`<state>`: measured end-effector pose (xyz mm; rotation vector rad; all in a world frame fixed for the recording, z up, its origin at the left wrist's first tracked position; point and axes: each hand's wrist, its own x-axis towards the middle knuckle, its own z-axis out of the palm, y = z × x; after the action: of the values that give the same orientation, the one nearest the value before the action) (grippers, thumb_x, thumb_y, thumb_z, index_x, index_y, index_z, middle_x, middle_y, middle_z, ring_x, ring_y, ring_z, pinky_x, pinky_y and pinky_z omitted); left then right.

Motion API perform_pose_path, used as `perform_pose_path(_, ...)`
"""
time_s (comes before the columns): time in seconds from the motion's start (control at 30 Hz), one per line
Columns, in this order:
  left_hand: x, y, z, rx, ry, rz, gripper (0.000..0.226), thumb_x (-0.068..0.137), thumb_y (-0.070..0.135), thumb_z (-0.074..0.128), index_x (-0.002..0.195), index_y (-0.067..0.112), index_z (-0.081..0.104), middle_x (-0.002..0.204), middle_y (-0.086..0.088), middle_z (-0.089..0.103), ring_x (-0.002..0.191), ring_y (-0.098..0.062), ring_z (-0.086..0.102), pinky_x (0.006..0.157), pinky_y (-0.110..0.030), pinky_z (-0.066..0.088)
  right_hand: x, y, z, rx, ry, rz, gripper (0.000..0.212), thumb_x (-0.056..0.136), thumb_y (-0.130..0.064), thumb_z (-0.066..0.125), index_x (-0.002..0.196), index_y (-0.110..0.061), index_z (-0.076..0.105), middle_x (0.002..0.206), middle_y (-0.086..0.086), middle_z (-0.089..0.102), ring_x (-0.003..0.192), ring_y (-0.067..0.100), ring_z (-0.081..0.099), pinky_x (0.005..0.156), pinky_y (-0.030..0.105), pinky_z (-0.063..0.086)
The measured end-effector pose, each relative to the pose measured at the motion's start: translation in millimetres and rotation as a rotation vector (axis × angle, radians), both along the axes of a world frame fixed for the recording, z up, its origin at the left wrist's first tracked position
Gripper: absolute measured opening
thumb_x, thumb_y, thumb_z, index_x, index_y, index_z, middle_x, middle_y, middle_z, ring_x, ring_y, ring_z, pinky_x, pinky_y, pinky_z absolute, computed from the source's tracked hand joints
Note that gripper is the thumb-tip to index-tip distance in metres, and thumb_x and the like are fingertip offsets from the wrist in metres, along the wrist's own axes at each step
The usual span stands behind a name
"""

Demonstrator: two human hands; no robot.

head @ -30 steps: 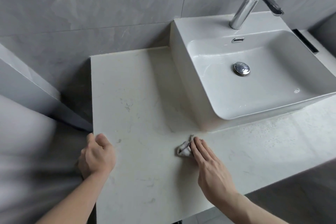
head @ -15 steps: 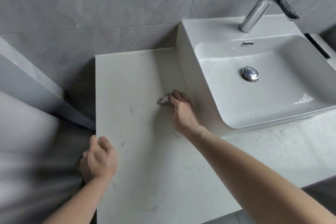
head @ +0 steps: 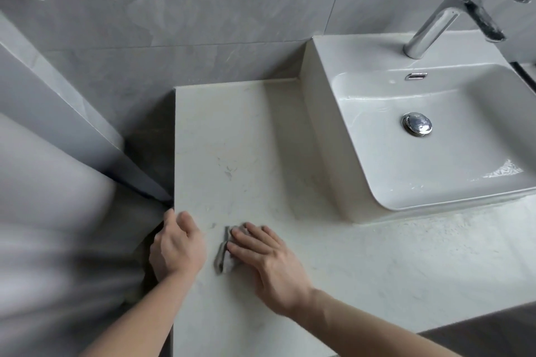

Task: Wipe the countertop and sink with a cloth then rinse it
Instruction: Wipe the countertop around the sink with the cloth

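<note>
Cloth: small grey cloth (head: 224, 252) bunched on the countertop (head: 249, 153), lower centre of the frame, near the counter's left edge.
Right hand: right hand (head: 265, 261) lies flat on the cloth — fingers straight, pressing it down, not curled round it.
Left hand: left hand (head: 177, 246) curls over the counter's left edge, thumb on top — gripping the edge.
Sink: white sink (head: 359, 159) at right of the frame, wet inside, well apart from the cloth.
Faucet: chrome faucet (head: 435, 23) at upper right.
</note>
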<state>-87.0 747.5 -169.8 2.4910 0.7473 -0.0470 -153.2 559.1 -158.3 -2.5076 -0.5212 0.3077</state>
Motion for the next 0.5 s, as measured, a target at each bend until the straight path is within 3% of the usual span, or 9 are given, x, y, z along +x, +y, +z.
perform_pose_path(0.1, 0, 2, -4, 0.017, -0.019, -0.01, 0.03, 0.104, 0.038, 0.032, 0.103, 0.015, 0.052, 0.107, -0.031, 0.068, 0.096, -0.052, 0.063, 0.077, -0.048, 0.045, 49, 17, 3, -0.022, -0.007, -0.023, 0.061, 0.087, -0.022, 0.036, 0.145, -0.023, 0.058, 0.159, -0.004, 0.047, 0.149, 0.026, 0.036, 0.122, 0.029, 0.015)
perform_pose_path(0.2, 1, 2, -5, 0.013, -0.04, 0.005, 0.029, 0.104, 0.035, 0.035, 0.107, 0.014, 0.055, 0.108, -0.033, 0.067, 0.098, -0.052, 0.062, 0.08, -0.049, 0.046, 100, 43, 2, -0.06, -0.034, -0.047, 0.065, 0.086, -0.027, 0.029, 0.144, -0.019, 0.058, 0.157, 0.001, 0.049, 0.145, 0.033, 0.039, 0.117, 0.04, 0.029)
perform_pose_path(0.37, -1, 3, -9, -0.002, -0.07, -0.004, 0.027, 0.104, 0.035, 0.034, 0.098, 0.016, 0.052, 0.102, -0.029, 0.068, 0.095, -0.05, 0.062, 0.076, -0.047, 0.044, 149, 64, 0, -0.135, -0.023, -0.08, 0.068, 0.088, -0.02, 0.048, 0.155, -0.026, 0.043, 0.167, -0.002, 0.032, 0.154, 0.034, 0.021, 0.124, 0.049, 0.015)
perform_pose_path(0.5, 0, 3, -10, 0.007, -0.076, -0.001, 0.027, 0.104, 0.034, 0.033, 0.098, 0.015, 0.051, 0.101, -0.03, 0.068, 0.095, -0.05, 0.062, 0.075, -0.047, 0.043, 146, 55, 3, -0.128, -0.035, -0.106, 0.077, 0.075, -0.021, 0.043, 0.152, -0.024, 0.049, 0.164, -0.002, 0.038, 0.151, 0.033, 0.027, 0.12, 0.048, 0.022)
